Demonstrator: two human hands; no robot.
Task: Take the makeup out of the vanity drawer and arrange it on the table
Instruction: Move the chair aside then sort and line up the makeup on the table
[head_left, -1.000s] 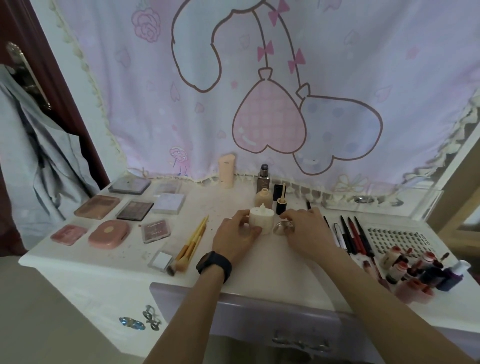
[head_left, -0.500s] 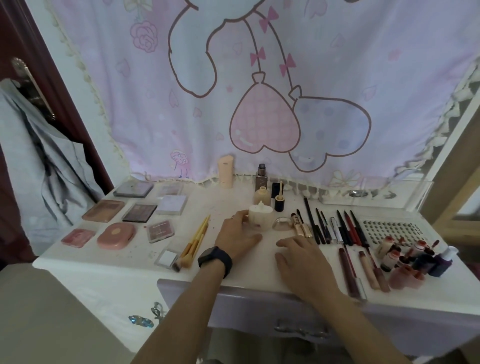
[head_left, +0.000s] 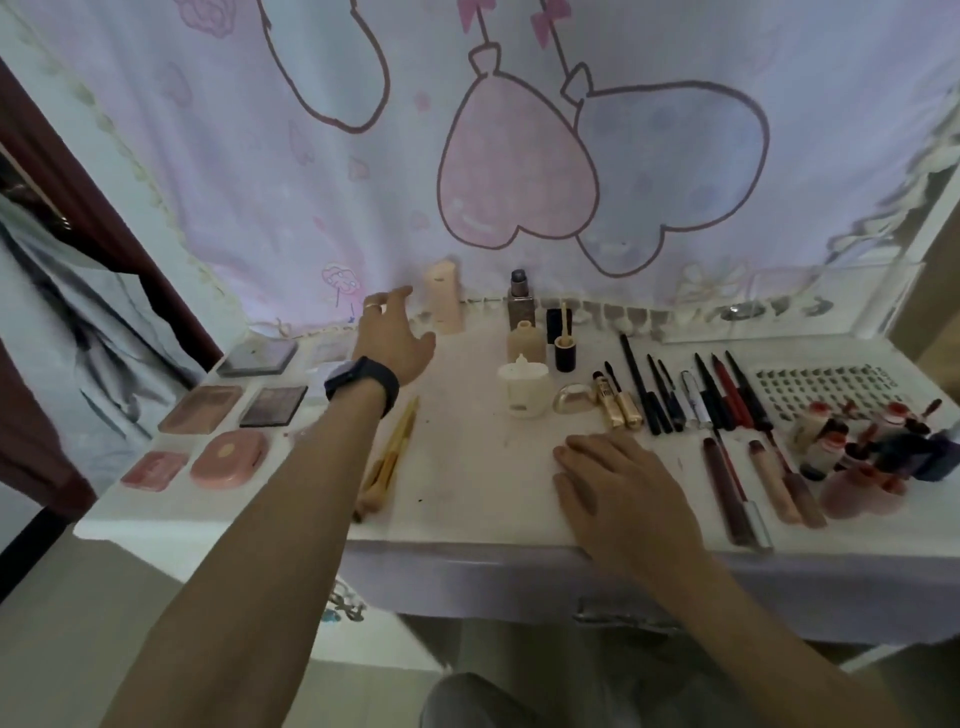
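A pink curtain (head_left: 311, 156) hangs behind the tabletop (head_left: 467, 467). Flat makeup boxes (head_left: 200, 408) lie on the left, a white jar (head_left: 524, 389) stands in the middle, and pencils (head_left: 670, 395) lie in a row on the right. The left hand (head_left: 392, 338) is open with fingers spread. It holds nothing and is just beside a tan tube (head_left: 443, 301) at the back. The right hand (head_left: 618, 488) lies flat near the front edge and holds nothing.

The pale lilac hanging cloth (head_left: 260, 182) bears a cartoon print outlined in brown, with one pink heart and one lavender. On the white surface (head_left: 467, 483) lie a salmon-pink rounded compact (head_left: 228, 458), yellow-gold brushes (head_left: 390, 457), a cream plastic jar (head_left: 524, 391) and slim black pencils (head_left: 640, 384) — a red pencil (head_left: 732, 389) among them. The wristband (head_left: 362, 383) is black.
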